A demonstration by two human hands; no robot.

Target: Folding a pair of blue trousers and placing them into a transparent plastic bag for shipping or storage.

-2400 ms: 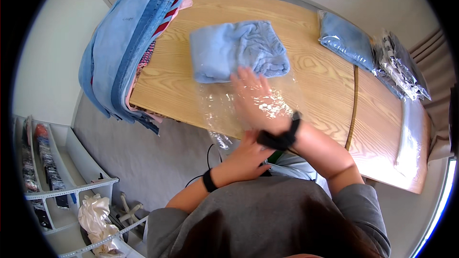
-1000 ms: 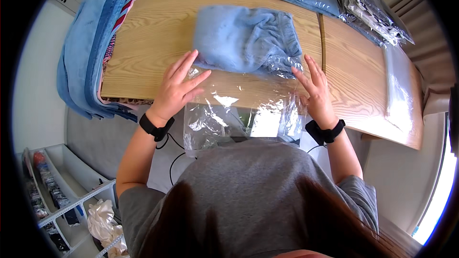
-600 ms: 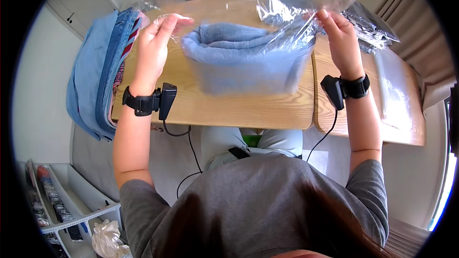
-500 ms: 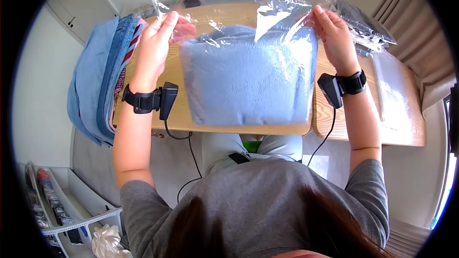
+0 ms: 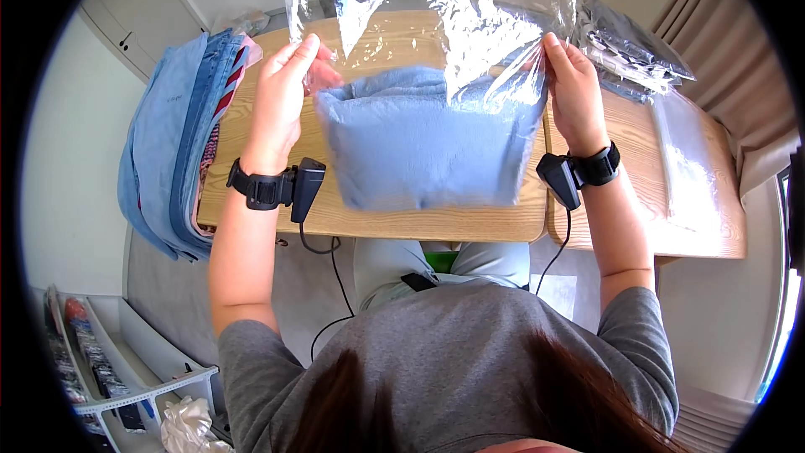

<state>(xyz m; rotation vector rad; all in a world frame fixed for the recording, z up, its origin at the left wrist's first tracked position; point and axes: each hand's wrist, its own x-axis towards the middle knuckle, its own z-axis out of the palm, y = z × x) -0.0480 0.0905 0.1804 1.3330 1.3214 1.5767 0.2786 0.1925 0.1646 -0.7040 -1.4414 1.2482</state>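
Note:
A folded light-blue garment (image 5: 423,138) sits inside a clear plastic bag (image 5: 490,29), hanging over the wooden table. My left hand (image 5: 289,84) pinches the bag's left side between thumb and fingers. On the opposite side, my right hand (image 5: 574,88) grips the bag in the same way. The bag's loose, shiny upper part rises beyond both hands toward the far side of the table. Blur softens the garment's lower edge. Whether the garment touches the tabletop, I cannot tell.
Folded jeans and other clothes (image 5: 172,134) are stacked at the table's (image 5: 377,222) left end. Bagged garments (image 5: 633,46) lie at the far right, with flat clear bags (image 5: 688,151) nearer. A grey divided bin (image 5: 151,361) stands lower left. Cables (image 5: 335,268) hang from my wrist devices.
Both hands have come slightly closer together and nearer to me. The bagged garment has shifted and tilted, looking shorter, and the bag's upper plastic has crumpled into a new shape.

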